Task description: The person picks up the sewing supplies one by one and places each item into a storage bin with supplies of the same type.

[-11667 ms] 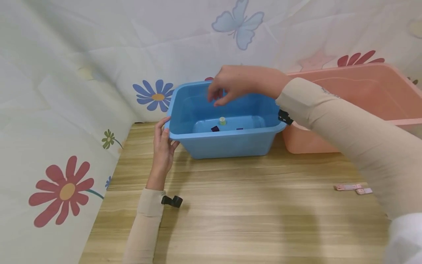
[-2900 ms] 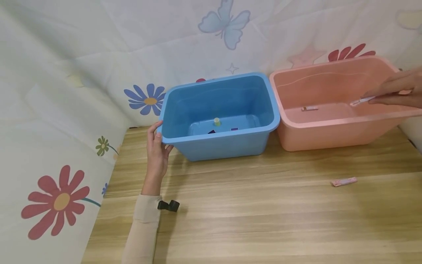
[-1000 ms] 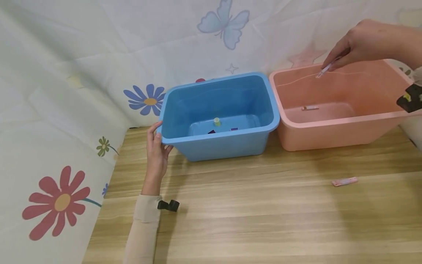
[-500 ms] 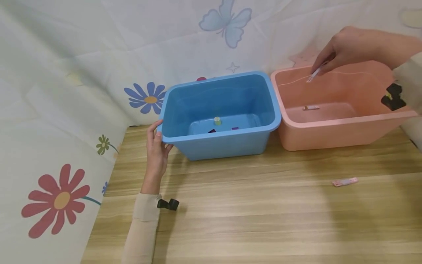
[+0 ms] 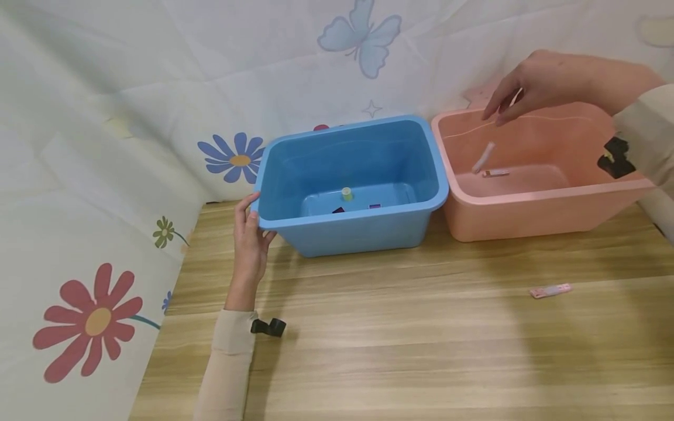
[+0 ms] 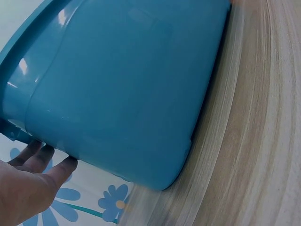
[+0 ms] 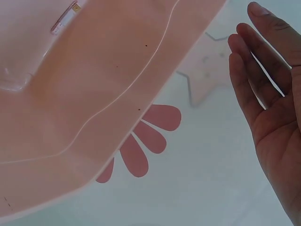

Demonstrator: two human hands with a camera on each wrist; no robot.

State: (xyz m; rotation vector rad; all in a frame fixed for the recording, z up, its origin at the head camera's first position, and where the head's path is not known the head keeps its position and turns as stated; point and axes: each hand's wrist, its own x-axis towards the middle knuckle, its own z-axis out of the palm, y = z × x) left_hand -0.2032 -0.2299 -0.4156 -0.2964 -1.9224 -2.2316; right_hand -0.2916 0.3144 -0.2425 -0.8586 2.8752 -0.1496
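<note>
My left hand (image 5: 250, 248) grips the left end of the blue bin (image 5: 363, 234) by its rim; in the left wrist view its fingers (image 6: 63, 169) bear on the bin just under that rim. My right hand (image 5: 547, 85) hovers above the back of the pink bin (image 5: 526, 216), holding nothing. Below its fingertips, a slim pale strip (image 5: 483, 158) is in mid-air, tilted and blurred, inside the pink bin. On that bin's floor lies a small pink-and-white strip (image 5: 495, 173). A similar pink strip (image 5: 550, 290) rests on the table.
Inside the blue bin are a small yellow-green cylinder (image 5: 346, 193) and dark purple pieces (image 5: 374, 206), partly hidden by the front wall. Both bins stand side by side on the wooden table (image 5: 400, 339), against a flowered cloth (image 5: 263, 58).
My right hand has moved left over the pink bin and let go of the pale strip, which is falling. The left hand has stayed on the blue bin.
</note>
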